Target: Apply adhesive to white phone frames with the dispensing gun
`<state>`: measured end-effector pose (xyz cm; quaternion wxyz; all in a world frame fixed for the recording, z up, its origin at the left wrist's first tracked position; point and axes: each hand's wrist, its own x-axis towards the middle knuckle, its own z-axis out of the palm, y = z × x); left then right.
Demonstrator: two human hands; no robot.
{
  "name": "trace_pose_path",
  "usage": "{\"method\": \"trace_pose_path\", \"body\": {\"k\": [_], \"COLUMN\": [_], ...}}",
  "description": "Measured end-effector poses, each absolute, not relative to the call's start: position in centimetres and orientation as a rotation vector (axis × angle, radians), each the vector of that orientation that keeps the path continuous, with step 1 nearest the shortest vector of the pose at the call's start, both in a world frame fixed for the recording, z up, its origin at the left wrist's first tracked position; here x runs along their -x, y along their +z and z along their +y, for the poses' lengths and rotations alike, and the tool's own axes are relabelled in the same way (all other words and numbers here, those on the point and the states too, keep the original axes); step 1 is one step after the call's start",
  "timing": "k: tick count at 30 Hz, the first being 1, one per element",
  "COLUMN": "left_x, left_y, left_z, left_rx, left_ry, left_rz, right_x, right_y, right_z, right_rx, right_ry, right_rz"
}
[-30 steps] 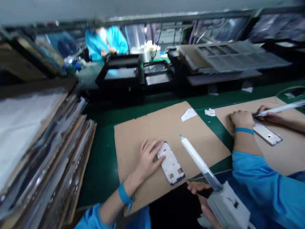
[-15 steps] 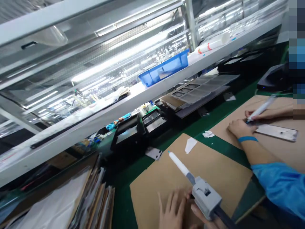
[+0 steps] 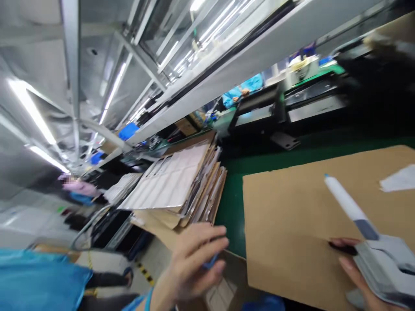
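My left hand (image 3: 194,259) hovers past the left edge of the cardboard sheet (image 3: 292,224), below a stack of cardboard and plastic trays (image 3: 181,185). Its fingers are curled, with a small blue thing showing between them; I cannot make out what it is. My right hand (image 3: 352,265) at the bottom right grips a grey dispenser gun (image 3: 385,263). The gun's white syringe barrel (image 3: 343,201) points up and left over the cardboard. A pale slotted part (image 3: 223,296) lies blurred just under my left hand.
The green belt (image 3: 233,203) runs under the cardboard. A white paper scrap (image 3: 398,179) lies at the right. Black fixtures (image 3: 308,99) stand behind, with a person in blue (image 3: 241,93) beyond. Another blue-clad person (image 3: 39,276) is at the lower left.
The view has swung to the left. My left hand has left the cardboard and moved out past its left edge. The phone frame and the co-worker at my right are out of view.
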<state>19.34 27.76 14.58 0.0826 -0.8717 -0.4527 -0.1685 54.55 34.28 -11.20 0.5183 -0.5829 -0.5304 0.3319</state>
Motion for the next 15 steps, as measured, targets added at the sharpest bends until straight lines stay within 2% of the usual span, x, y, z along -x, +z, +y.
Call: {"method": "trace_pose_path", "body": {"k": [2, 6, 10, 15], "left_x": [-15.6, -3.9, 5.2, 8.6], "left_y": [17.6, 21.1, 21.4, 20.6], "left_z": [28.6, 34.1, 40.0, 43.7], "left_rx": [2.388, 1.968, 1.708, 1.524], "left_ry": [-0.492, -0.226, 0.076, 0.147], "left_rz": [-1.546, -2.066, -2.534, -2.669], "right_x": [-55.3, -55.7, -55.4, -55.2], "right_y": [-11.3, -11.5, -10.8, -9.4], "right_z": [35.0, 35.5, 35.1, 35.2], "right_rx": [1.368, 1.341, 1.262, 1.157], "right_ry": [0.727, 0.673, 0.551, 0.517], "right_rz": [-1.313, -1.379, -1.425, -1.433]}}
